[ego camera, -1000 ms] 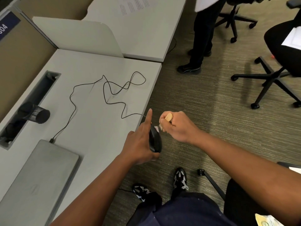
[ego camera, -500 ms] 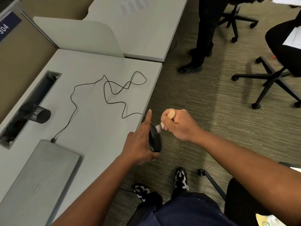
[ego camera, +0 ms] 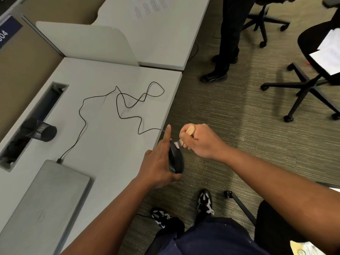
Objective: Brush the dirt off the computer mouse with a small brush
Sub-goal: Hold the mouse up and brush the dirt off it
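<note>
A black wired computer mouse (ego camera: 176, 158) is held on its side just past the desk's right edge, above the carpet. My left hand (ego camera: 158, 162) grips it from the left, the index finger pointing straight up along its front. My right hand (ego camera: 199, 139) is closed in a fist around a small brush (ego camera: 189, 130) with a pale wooden handle. The brush's light bristles touch the mouse's upper right side. The mouse's thin black cable (ego camera: 119, 105) snakes across the desk.
A closed grey laptop (ego camera: 42, 205) lies at the desk's near left, the cable plugged in at its far corner. A black mesh cup (ego camera: 39, 130) lies by the cable slot. A person stands (ego camera: 230, 43) beyond the desk; office chairs (ego camera: 309, 81) on the right.
The brush has shifted slightly down the mouse's upper side; bristles stay on it. My left hand keeps the mouse in the same place.
</note>
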`<state>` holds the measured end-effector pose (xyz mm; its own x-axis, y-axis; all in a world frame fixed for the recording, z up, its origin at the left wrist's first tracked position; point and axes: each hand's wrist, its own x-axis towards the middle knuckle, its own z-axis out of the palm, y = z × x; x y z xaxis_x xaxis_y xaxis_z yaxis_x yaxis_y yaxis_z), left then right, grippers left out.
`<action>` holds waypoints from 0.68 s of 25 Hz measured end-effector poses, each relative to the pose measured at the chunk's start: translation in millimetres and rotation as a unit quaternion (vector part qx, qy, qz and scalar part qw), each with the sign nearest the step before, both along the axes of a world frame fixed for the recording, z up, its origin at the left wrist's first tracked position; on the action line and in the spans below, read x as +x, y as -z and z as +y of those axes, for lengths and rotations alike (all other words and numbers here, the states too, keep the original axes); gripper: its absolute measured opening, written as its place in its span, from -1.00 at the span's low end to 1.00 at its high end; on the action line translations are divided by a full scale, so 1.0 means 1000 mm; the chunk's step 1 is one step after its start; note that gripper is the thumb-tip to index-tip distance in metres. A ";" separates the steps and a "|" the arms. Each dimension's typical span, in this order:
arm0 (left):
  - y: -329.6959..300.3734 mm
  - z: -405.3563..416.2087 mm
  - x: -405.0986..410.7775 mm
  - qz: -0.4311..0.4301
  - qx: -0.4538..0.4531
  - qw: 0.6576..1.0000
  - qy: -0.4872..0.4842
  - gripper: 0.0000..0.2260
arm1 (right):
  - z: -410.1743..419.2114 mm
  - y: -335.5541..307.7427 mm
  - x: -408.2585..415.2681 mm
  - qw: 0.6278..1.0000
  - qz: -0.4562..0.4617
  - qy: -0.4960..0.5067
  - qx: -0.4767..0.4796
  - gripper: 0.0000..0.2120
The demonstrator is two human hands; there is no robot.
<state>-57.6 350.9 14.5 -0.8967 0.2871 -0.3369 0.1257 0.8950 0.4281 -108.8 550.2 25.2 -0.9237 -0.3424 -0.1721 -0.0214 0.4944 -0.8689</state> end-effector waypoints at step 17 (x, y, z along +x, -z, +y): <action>0.005 -0.008 -0.007 -0.037 0.092 0.993 -0.062 0.48 | 0.009 0.007 -0.012 0.997 -0.022 -0.041 -0.067 -0.93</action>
<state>-64.7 342.9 9.2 -0.9035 0.2385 -0.3560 -0.0195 0.8070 0.5902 -120.4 558.8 17.9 -0.8846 -0.4383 -0.1590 -0.0171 0.3712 -0.9284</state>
